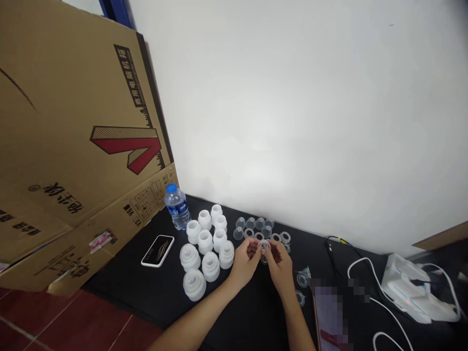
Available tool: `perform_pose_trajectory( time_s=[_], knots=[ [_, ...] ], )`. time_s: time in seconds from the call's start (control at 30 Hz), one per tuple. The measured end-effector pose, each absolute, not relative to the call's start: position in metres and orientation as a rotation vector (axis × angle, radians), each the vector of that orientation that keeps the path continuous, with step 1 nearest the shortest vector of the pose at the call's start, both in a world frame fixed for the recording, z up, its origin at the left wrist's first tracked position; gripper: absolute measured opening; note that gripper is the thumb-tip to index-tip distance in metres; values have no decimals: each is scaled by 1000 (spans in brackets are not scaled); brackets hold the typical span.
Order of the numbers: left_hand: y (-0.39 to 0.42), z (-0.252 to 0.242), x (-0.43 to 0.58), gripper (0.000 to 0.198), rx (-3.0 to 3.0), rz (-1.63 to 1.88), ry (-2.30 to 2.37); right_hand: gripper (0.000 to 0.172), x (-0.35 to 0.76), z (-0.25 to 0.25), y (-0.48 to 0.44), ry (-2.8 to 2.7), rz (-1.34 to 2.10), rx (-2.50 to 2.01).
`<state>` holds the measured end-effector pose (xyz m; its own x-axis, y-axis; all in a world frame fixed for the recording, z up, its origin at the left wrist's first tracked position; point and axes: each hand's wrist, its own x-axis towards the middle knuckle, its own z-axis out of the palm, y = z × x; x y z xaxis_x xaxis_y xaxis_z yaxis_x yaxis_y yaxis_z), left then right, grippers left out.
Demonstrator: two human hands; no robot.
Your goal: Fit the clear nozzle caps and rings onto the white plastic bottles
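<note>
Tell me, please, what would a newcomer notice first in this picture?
Most striking is the big cardboard box with a red mark, standing at the left. Beside the water bottle, white plastic pieces stand out on the black table. To their right, the left hand and right hand hold a small clear part together.

Blue on the cap [171, 187] and label [179, 209] of the see-through bottle [177, 206]; plain black across the surface [248, 312] beneath it; white on the collars [205, 245] right of it; colourless on the round piece [263, 245] and domes [260, 224], milky on the rings [285, 242], all farther right of it; brown on the carton [66, 107] left of it, with a big red-and-hatched emblem [124, 145]; plain white on the wall [292, 122] behind it
</note>
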<state>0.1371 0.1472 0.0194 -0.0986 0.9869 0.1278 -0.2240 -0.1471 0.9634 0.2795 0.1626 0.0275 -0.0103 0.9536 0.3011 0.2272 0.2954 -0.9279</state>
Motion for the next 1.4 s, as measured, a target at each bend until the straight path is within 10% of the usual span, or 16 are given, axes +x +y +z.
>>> perform_pose_trajectory(
  time_s=[1.4],
  knots=[
    [147, 23, 132, 38, 1182, 1453, 1160, 40, 277, 33, 160, -1562, 781, -1194]
  ],
)
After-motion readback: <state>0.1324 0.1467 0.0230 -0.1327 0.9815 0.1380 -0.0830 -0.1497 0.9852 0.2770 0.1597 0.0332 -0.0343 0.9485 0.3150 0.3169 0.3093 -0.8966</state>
